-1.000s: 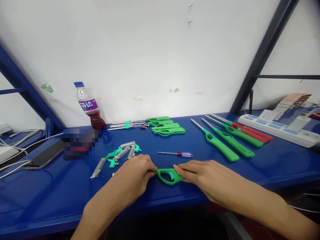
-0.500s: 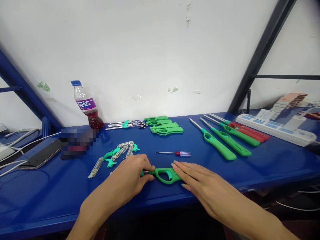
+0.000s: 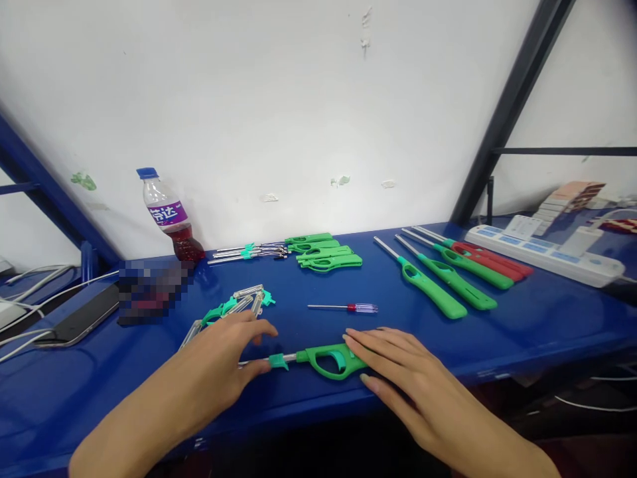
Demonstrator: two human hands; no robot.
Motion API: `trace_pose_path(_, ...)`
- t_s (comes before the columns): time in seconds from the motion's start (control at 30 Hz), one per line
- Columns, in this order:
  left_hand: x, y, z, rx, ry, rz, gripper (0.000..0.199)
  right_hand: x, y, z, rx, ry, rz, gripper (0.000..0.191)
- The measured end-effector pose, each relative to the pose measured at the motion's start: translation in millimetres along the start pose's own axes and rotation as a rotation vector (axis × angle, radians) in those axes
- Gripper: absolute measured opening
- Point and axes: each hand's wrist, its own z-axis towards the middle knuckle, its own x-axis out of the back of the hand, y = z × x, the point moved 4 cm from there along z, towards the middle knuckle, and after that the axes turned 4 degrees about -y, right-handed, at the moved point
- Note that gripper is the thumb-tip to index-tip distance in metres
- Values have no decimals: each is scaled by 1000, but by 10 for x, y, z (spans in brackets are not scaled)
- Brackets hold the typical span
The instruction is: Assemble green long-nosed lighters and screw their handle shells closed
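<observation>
A green gas lighter (image 3: 309, 356) lies across the table's front, its metal rod pointing left. My right hand (image 3: 405, 372) covers the handle end, fingers over the far side and thumb on the near side, holding it. Around the rod sits a teal collar (image 3: 278, 361), partway along and apart from the green body. My left hand (image 3: 219, 362) is beside the rod with its thumb close to the collar. Its index finger and thumb are spread, and the rod's tip is partly hidden behind the thumb. Behind the lighter lies a small screwdriver (image 3: 362, 308).
Clear and teal lighter parts (image 3: 249, 299) are scattered behind my left hand. Green shells (image 3: 331, 257) and metal rods (image 3: 249, 251) lie by the wall. Assembled lighters (image 3: 438, 292) and a power strip (image 3: 547, 255) are at right, a soda bottle (image 3: 169, 216) and phone (image 3: 82, 315) at left.
My left hand has slid left along the rod and its fingers have opened, uncovering the teal collar. My right hand still holds the handle.
</observation>
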Motion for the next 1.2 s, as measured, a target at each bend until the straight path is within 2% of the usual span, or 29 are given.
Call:
trace_pose_path(0.1, -59, 46, 9, 5, -106, -57, 14, 1, 13, -1, -5, 16, 2, 54)
trace_pose_path(0.2, -105, 234, 51, -54, -173, -110, 13, -7, 28, -1, -10, 32, 1, 53)
trace_pose_path(0.43, -78, 456, 155, -87, -106, -112, 22, -68, 65, -17, -11, 136, 88, 47)
trace_pose_path(0.6, -111, 621, 148, -139, -135, -145, 34, -97, 40, 18, 1, 143, 133, 41)
trace_pose_path(0.7, -115, 595, 108, -112, -67, -134, 19, -80, 32, 44, -12, 155, 150, 39)
trace_pose_path(0.77, -114, 527, 95, -84, -37, -108, 20, -76, 31, 54, -19, 161, 150, 39)
trace_pose_path(0.8, -118, 494, 96, -70, -46, -90, 20, -77, 33, 56, -23, 163, 149, 40)
trace_pose_path(0.87, -131, 455, 113, -49, -97, -64, 5, -79, 36, 55, -23, 167, 145, 40)
trace_pose_path(0.97, -139, 481, 153, -56, -143, -52, 11, -64, 44, 44, -8, 191, 141, 39)
trace_pose_path(1.2, -117, 554, 190, -138, -59, -80, 14, -35, 68, 14, -2, 221, 61, 45)
